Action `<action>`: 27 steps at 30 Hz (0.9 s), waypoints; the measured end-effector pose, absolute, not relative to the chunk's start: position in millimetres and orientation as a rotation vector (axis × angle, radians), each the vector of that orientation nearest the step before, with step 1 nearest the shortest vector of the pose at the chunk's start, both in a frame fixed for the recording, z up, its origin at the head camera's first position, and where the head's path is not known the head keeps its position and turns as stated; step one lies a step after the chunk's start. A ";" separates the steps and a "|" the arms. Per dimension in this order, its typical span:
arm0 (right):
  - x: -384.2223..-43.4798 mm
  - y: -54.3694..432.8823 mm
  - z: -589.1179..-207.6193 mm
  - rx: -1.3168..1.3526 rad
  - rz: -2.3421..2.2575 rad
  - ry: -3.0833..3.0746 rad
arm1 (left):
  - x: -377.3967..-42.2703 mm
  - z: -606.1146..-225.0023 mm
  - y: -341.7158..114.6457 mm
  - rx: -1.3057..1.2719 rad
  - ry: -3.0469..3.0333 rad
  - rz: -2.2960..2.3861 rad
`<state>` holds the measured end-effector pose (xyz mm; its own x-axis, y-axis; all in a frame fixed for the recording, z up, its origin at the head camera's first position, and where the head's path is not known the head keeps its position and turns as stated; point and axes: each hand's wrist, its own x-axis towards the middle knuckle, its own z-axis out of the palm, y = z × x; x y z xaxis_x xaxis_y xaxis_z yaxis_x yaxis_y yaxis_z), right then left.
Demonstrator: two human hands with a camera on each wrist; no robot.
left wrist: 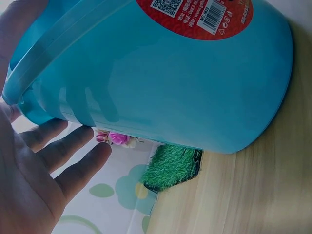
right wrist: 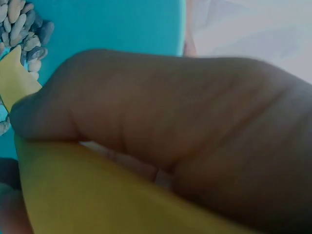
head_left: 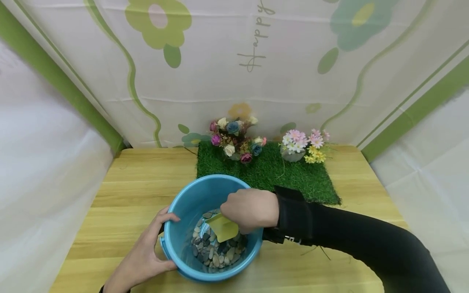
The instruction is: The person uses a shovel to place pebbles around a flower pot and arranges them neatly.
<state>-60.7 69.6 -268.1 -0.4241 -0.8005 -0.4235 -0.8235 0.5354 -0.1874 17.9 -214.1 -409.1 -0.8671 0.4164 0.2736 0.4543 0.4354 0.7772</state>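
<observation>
A light-blue plastic bucket (head_left: 209, 191) stands tilted slightly toward the person, with grey, black and tan pebbles (head_left: 216, 256) in its bottom. My left hand (head_left: 144, 248) grips the bucket's left side, a finger hooked over the rim and the thumb against the outside. In the left wrist view the other fingers (left wrist: 83, 170) spread beside the bucket's wall. My right hand (head_left: 250, 207) reaches over the far right rim and holds a yellow scoop (head_left: 222, 228) just above the pebbles. In the right wrist view the thumb (right wrist: 97, 107) presses along the scoop; its grip end is partly hidden.
Behind the bucket lies a green artificial grass mat (head_left: 275, 175). On it stand a pot of mixed roses (head_left: 238, 140) and a smaller pot of pink, white and yellow flowers (head_left: 302, 144). A wooden table (head_left: 121, 195) carries everything; a patterned curtain (head_left: 220, 73) hangs behind.
</observation>
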 end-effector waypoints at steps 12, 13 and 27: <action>-67.1 51.3 -290.6 -1.177 0.215 2.305 | 16.2 -410.2 -214.1 -0.809 -2.595 -1.482; -67.9 50.6 -291.6 -1.171 0.217 2.303 | 15.8 -410.5 -214.3 -0.814 -2.589 -1.482; -75.2 40.6 -297.7 -1.169 0.241 2.303 | 14.7 -410.7 -214.2 -0.821 -2.584 -1.477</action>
<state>-75.2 40.6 -297.7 -0.4775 -0.6932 -0.5399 -0.7899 0.6078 -0.0818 14.7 -214.2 -410.7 -0.8573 0.4185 0.2999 0.4708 0.4015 0.7856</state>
